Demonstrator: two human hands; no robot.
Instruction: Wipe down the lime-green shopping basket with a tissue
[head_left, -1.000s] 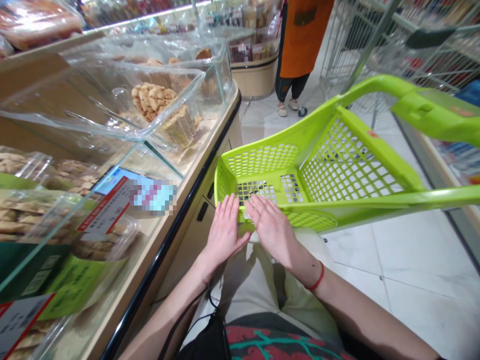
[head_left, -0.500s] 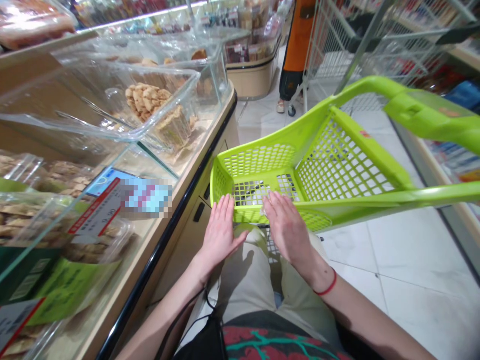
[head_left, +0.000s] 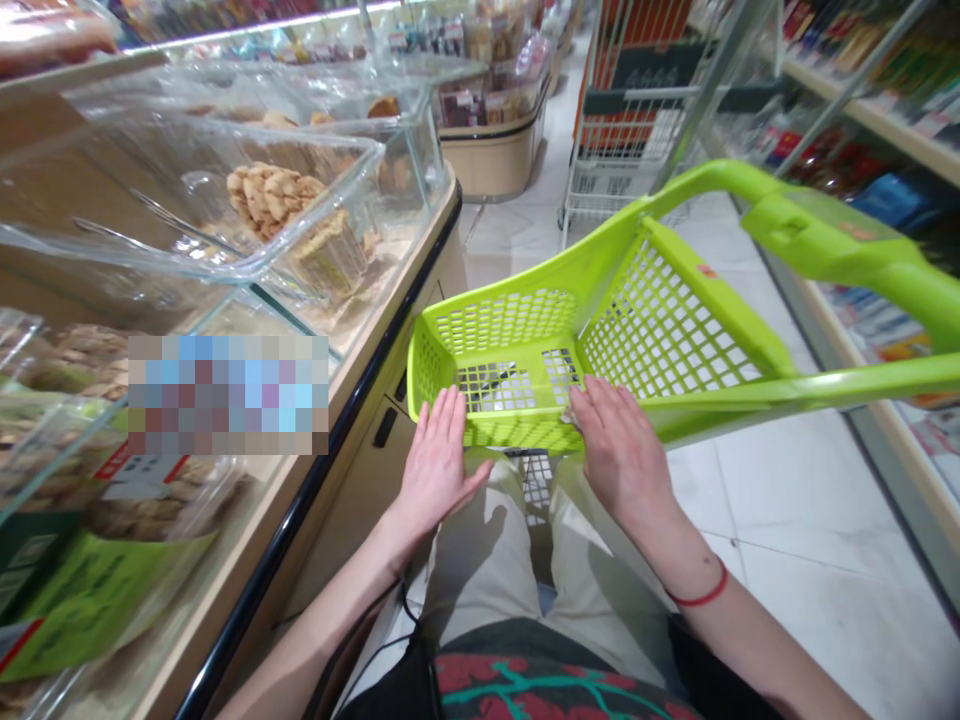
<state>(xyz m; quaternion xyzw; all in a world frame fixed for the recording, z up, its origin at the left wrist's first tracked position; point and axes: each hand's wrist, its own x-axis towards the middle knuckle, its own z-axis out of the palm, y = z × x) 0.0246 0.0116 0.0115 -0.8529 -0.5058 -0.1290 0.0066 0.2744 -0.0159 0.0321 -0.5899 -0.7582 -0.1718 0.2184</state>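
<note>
A bright green shopping basket cart point(head_left: 510, 430) with latticed sides stands across my front; only its lattice floor shows inside. My left hand point(head_left: 436, 455) lies with fingers stretched on the near rim, close to the left corner. Farther right along that rim is my right hand point(head_left: 624, 440), a red cord round its wrist. Its fingers are together and bent over the edge. A small whitish scrap point(head_left: 570, 414) peeks out by its thumb side, too small to name.
At left runs a display counter point(head_left: 390, 330) with a black rail, holding clear bins of biscuits point(head_left: 274, 200) and packaged goods. A grey wire trolley point(head_left: 622, 150) stands in the aisle ahead, someone in orange behind it. Stocked shelves point(head_left: 862, 330) line the right.
My right hand has slid right along the near rim with the whitish scrap, away from my left hand, which stays at its corner. The wire trolley and person in orange have shifted.
</note>
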